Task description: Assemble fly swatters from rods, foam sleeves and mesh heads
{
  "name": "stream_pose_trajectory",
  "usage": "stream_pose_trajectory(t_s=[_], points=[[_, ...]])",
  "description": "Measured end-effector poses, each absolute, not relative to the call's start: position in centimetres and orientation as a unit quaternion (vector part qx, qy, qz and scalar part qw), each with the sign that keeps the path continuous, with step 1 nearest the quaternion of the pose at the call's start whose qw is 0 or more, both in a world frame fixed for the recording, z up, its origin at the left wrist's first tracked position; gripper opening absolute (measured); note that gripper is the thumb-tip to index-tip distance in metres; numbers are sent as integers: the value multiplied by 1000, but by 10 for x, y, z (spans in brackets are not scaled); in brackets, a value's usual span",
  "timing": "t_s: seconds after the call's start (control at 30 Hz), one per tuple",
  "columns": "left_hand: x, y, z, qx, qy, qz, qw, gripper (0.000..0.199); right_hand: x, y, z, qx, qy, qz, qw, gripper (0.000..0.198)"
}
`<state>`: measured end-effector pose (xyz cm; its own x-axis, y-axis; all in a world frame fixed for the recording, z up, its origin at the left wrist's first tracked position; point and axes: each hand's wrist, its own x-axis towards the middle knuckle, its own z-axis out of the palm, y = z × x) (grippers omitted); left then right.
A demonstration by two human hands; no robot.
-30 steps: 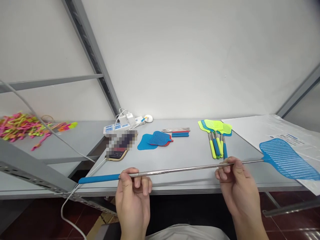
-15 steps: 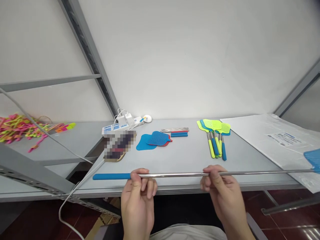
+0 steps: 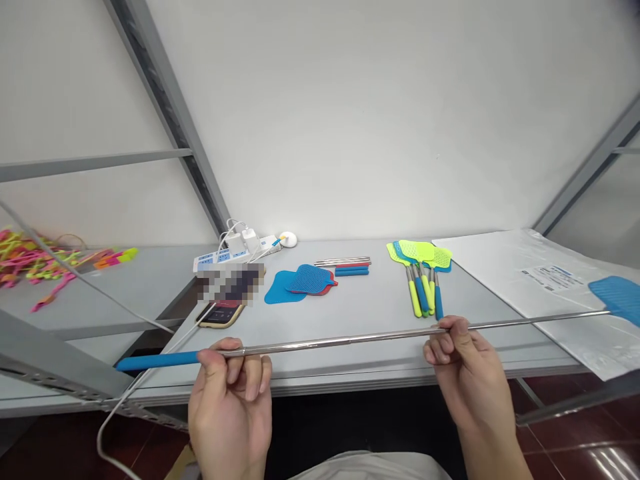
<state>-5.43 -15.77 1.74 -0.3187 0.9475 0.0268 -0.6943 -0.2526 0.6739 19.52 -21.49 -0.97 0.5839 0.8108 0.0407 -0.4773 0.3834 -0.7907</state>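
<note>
Both the left hand (image 3: 230, 393) and the right hand (image 3: 463, 363) close their fingers around the extended blue fly swatter (image 3: 350, 340), held level above the tabletop (image 3: 360, 307) beside folded swatters (image 3: 423, 277).

The extended fly swatter (image 3: 350, 341) had a silver rod, blue grip and blue mesh head. Far on the grey table (image 3: 370, 313) lay yellow-green and blue swatters (image 3: 423, 273), and blue and red mesh heads (image 3: 300, 283).

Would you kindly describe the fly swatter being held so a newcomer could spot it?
Look along the front edge of the grey table. Both hands, left hand and right hand, hold a long blue fly swatter there. Unlike the short swatters lying behind, its metal rod is fully extended.
</note>
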Motion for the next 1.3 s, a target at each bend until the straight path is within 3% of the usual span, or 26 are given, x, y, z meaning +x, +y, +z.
stream_pose_trajectory(t_s=[0.23, 0.6, 0.8, 1.03, 1.3], points=[[-50, -155, 13, 164, 278, 764, 558, 16, 178, -206, -17, -374, -193, 435, 796, 24], [-23, -153, 15, 199, 300, 780, 512, 23, 167, -201, -19, -356, -224, 440, 793, 25], [29, -174, 13, 226, 290, 721, 587, 28, 144, -196, -28, -338, -245, 496, 761, 26], [31, -179, -1, 247, 294, 668, 637, 27, 175, -207, -21, -361, -272, 442, 775, 19], [32, -178, 5, 212, 282, 706, 614, 29, 162, -210, -20, -369, -341, 428, 751, 10]])
